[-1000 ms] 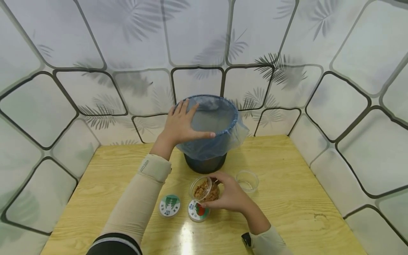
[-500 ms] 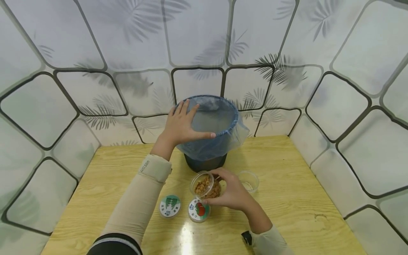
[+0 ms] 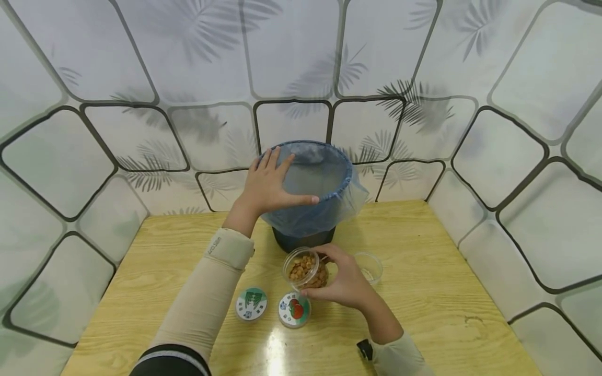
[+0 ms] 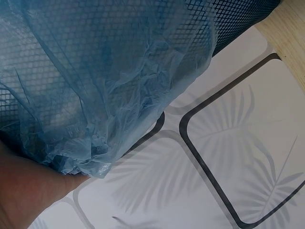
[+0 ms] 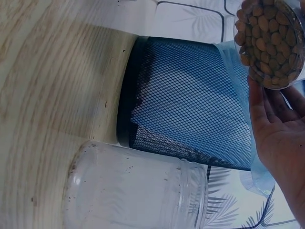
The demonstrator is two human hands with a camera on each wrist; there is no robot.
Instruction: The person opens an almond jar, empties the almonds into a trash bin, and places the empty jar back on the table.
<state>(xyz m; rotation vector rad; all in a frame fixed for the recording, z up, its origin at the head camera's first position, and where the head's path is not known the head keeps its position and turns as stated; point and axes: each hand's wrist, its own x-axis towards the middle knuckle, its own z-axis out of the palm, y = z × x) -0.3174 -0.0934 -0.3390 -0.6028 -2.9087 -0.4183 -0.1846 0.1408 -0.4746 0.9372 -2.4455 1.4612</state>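
Note:
My right hand (image 3: 345, 279) grips a clear plastic jar of almonds (image 3: 308, 271) between thumb and fingers. The jar has no lid and tilts, its mouth facing left; almonds (image 5: 269, 45) show through its base in the right wrist view. It is held over the table, just in front of a dark mesh waste bin (image 3: 303, 240) lined with a blue plastic bag (image 5: 236, 64). My left hand (image 3: 268, 190) rests spread on the bin's left rim, fingers straight, thumb along the front edge. In the left wrist view, part of that hand (image 4: 33, 186) lies against the bunched bag.
A second clear jar (image 5: 138, 191), uncapped with small crumbs inside, stands right of the bin. Two round printed lids lie on the wooden table (image 3: 437, 313): one with a green plant (image 3: 251, 304), one with red fruit (image 3: 294, 309). Patterned walls (image 3: 291, 52) close the back and sides.
My right hand has moved the jar of almonds slightly away from me, toward the bin, uncovering more of the red-fruit lid. The left hand stays on the bin's rim.

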